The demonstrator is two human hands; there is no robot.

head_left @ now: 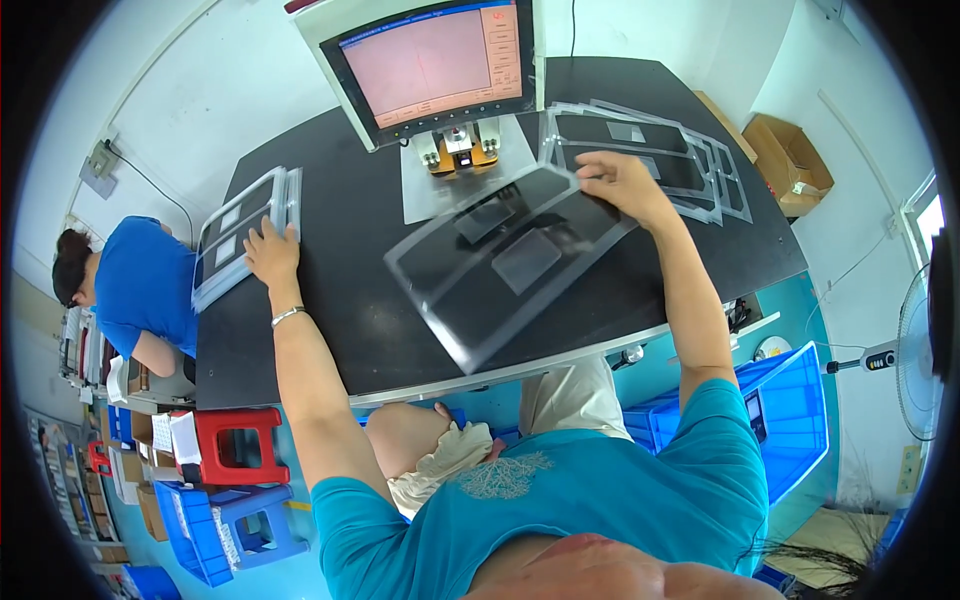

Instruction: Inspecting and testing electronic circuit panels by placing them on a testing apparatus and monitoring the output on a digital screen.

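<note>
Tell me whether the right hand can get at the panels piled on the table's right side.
Probably yes: the panel pile lies right beside the right hand with no barrier showing, though that hand is busy gripping another panel.

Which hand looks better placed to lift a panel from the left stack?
Probably the left hand: it rests on that panel stack, whereas the right hand holds a separate clear-bordered panel by its edge.
</note>
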